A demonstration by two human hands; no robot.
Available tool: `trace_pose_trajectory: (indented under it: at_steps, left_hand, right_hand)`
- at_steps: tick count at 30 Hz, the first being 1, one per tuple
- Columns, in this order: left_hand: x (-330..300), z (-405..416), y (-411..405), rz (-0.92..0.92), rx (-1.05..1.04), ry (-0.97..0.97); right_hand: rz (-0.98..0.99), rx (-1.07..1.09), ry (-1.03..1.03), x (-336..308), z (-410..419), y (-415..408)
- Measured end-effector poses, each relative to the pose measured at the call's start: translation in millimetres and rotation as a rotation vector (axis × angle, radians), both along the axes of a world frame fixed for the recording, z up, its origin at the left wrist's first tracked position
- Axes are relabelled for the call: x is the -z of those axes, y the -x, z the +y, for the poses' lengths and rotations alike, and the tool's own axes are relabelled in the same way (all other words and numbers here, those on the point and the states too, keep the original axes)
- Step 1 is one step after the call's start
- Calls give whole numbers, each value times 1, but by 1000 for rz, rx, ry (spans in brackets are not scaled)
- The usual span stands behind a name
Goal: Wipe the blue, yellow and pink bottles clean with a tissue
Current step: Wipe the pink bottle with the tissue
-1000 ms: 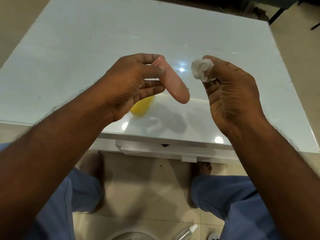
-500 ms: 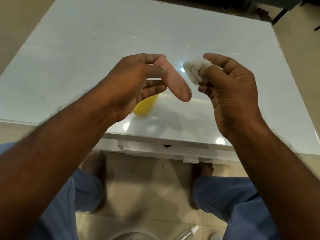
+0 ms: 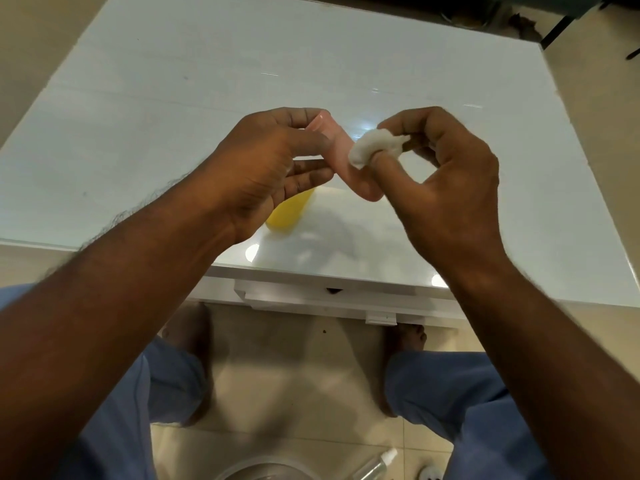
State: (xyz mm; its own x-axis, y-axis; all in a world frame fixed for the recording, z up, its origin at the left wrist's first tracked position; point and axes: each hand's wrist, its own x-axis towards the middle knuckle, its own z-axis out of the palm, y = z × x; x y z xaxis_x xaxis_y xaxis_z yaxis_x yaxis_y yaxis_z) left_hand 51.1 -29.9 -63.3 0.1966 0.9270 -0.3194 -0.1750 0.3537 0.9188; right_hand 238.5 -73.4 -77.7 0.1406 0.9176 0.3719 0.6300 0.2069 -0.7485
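My left hand [image 3: 266, 168] grips the pink bottle [image 3: 349, 171] by its upper end and holds it slanted above the white table [image 3: 173, 98]. A crumpled white tissue [image 3: 375, 147] is pinched in my right hand [image 3: 446, 192] and pressed against the bottle's side. Most of the yellow bottle [image 3: 289, 214] lies on the table under my left hand, with only its lower end showing. No blue bottle is in sight.
The table's front edge [image 3: 311, 275] runs just below my hands, with a drawer ledge under it. On the tiled floor near my feet lie a clear spray bottle [image 3: 375, 467] and a round container rim [image 3: 266, 471]. Blue trouser legs flank the floor gap.
My right hand has brought the tissue left, from a gap beside the pink bottle to touching its side. The left hand has kept the bottle nearly still.
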Motion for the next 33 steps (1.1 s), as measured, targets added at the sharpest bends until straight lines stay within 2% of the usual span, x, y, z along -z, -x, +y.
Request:
trace_pose_trajectory:
  at_steps: [3,9,16,21,27,33]
  left_hand:
    - [4,0,0,23,10,-12]
    - [8,-1,2,27,30,-60]
    - [1,4,6,-55,-132,-63]
    - [8,-6,-2,67,26,-116]
    - [5,9,10,110,-183,-136]
    - [15,-3,0,193,34,-232]
  right_hand:
    - [-174,-32,-118,5,0,1]
    - [-85,-174,-130,4,-1,2]
    - [-190,-58,-204,4,3,-9]
    - [-231,-114,-247,7,1,0]
    - [-299,-24,-206,9,4,-10]
    - [-243,-33,-242,5,2,-2]
